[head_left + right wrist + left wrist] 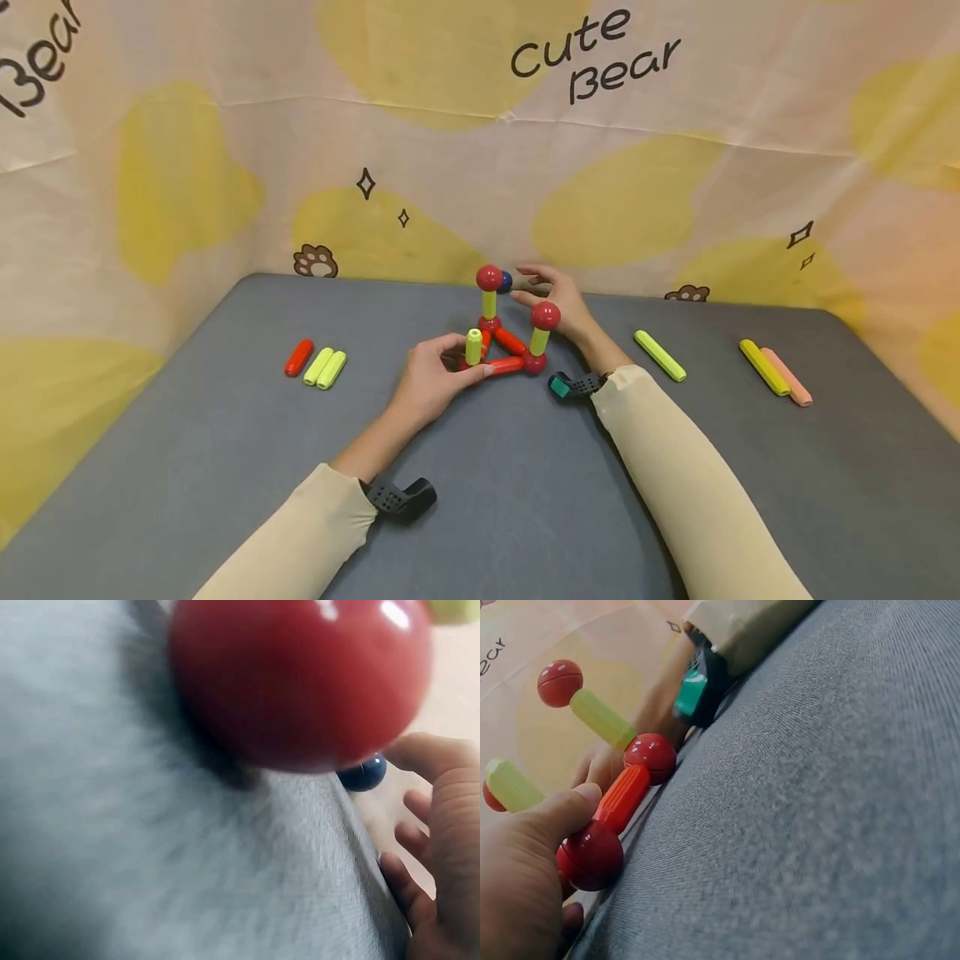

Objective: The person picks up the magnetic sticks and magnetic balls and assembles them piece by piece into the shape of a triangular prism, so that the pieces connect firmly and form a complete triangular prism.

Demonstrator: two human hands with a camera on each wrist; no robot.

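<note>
Three red sticks (506, 365) form a flat triangle on the grey table (480, 492), with red balls at its corners, so the base looks finished. Posts of pale green rise at each corner: the back post (490, 305) and the right post (539, 342) each carry a top ball, the back one (489, 277) and the right one (546, 315), while the left post (473, 348) ends bare. Its foot is hidden, so I cannot tell how firmly it sits.

The left hand (433, 377) pinches the frame around the near-left corner ball (592, 859), thumb over the joint. The right hand (564, 310) holds nothing, its fingers spread apart just beside a blue ball (506, 282) behind the back post; whether they touch it I cannot tell.

As I judge it, the third cap is the plain gap, and any upper links are not yet made. Unused at left lie a short red stick (298, 357) and two pale green sticks (318, 366); at right, a long green stick (660, 356), a yellow stick (764, 367) and a pink stick (789, 382).
</note>
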